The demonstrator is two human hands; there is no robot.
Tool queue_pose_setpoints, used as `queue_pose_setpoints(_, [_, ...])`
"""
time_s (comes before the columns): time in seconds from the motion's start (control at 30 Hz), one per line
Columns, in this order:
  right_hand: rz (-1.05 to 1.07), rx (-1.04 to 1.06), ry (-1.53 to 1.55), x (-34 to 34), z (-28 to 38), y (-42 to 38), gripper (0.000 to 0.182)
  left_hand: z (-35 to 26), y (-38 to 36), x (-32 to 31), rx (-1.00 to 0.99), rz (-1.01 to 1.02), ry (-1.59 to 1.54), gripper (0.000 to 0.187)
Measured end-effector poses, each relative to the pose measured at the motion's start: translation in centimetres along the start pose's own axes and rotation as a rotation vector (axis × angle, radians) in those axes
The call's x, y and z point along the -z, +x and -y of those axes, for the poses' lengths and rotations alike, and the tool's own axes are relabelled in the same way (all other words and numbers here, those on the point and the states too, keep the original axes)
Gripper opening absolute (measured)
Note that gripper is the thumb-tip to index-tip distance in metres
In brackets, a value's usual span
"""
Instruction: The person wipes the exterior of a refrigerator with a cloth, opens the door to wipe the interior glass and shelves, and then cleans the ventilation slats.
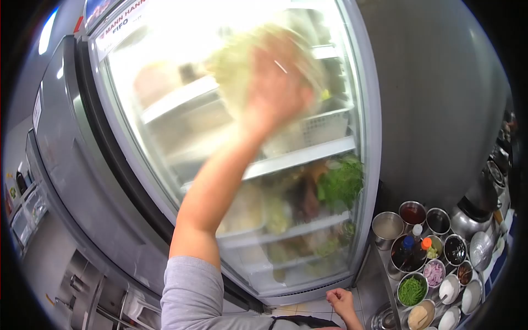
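My left hand (281,77) is raised high against the glass door (181,137) of an upright fridge, smeared by motion. Beneath its palm and fingers is a pale yellow-green cloth (234,63), bunched and blurred, over the upper part of the glass. My right hand (342,302) hangs low near the fridge's bottom edge, its fingers curled in and nothing visible in them. Behind the glass, shelves hold a white basket (327,126), leafy greens (341,181) and other food, hazy through the pane.
At the right, a steel counter carries several metal pots (388,225), bottles with coloured caps (426,245), chopped green vegetables (411,290) and sliced onion (434,272). A grey steel cabinet (93,181) stands left of the fridge. Floor tiles (308,308) show below.
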State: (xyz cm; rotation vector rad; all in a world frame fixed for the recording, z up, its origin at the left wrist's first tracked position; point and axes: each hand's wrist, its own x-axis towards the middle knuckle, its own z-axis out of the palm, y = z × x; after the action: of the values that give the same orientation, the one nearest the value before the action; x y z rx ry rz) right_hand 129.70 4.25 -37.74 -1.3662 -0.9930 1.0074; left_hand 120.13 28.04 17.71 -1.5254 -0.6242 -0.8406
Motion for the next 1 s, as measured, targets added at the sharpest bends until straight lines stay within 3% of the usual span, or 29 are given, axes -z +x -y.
queue_pose_setpoints(0.03, [-0.001,0.022,-0.043,0.0,0.1,-0.1,0.017,-3.2,-2.5,0.5,-0.244,0.083,-0.255,0.067])
queue_pose_setpoints(0.1, [0.021,0.076,-0.121,0.2,0.7,-1.3,0.018,-5.9,-7.1,0.0,-0.538,0.192,-0.527,0.066])
queue_pose_setpoints(0.17, [0.010,0.099,-0.129,0.5,0.7,-1.0,0.021,-3.4,-6.3,-0.6,-0.336,0.528,-0.670,0.067])
queue_pose_setpoints(0.23, [0.002,0.053,-0.084,1.5,-1.5,-1.9,0.026,0.4,-0.4,2.0,0.024,0.724,-0.515,0.069])
queue_pose_setpoints(0.3, [-0.040,-0.024,-0.042,2.5,-1.8,-2.5,0.025,6.2,5.0,2.2,0.280,0.510,-0.620,0.074])
queue_pose_setpoints(0.37, [-0.083,-0.058,0.019,3.1,-2.6,-2.7,0.024,9.1,7.8,-0.6,0.250,-0.194,-0.132,0.072])
queue_pose_setpoints(0.47, [-0.084,-0.014,0.026,3.6,-0.5,-1.7,0.022,4.8,7.5,-1.7,0.323,-0.135,0.139,0.067])
queue_pose_setpoints(0.57, [-0.050,0.214,-0.161,3.4,4.8,0.5,0.022,-2.5,2.3,-1.1,0.105,-0.022,-0.063,0.070])
queue_pose_setpoints(0.6, [-0.028,0.295,-0.190,3.3,7.5,1.2,0.021,-4.5,-0.1,-2.1,0.052,-0.103,-0.276,0.065])
queue_pose_setpoints(0.7, [-0.038,0.577,-0.175,2.5,16.2,3.8,0.026,-6.2,-3.5,-3.5,0.063,-0.081,-0.721,0.054])
queue_pose_setpoints(0.73, [-0.063,0.686,-0.188,2.3,20.0,4.2,0.028,-5.4,-3.3,-1.0,0.052,-0.006,-0.615,0.044])
queue_pose_setpoints(0.83, [-0.159,1.139,-0.166,0.8,31.7,5.6,0.024,-4.2,-2.6,1.0,0.058,0.097,-0.791,0.049])
queue_pose_setpoints(0.9, [-0.256,1.292,-0.081,-0.4,37.6,8.5,0.019,-3.2,-2.3,0.7,0.148,0.138,-1.112,0.045])
queue_pose_setpoints(1.0, [-0.487,1.319,-0.097,-1.8,45.4,15.6,0.025,-1.5,-2.0,1.3,0.259,0.143,-1.535,0.044])
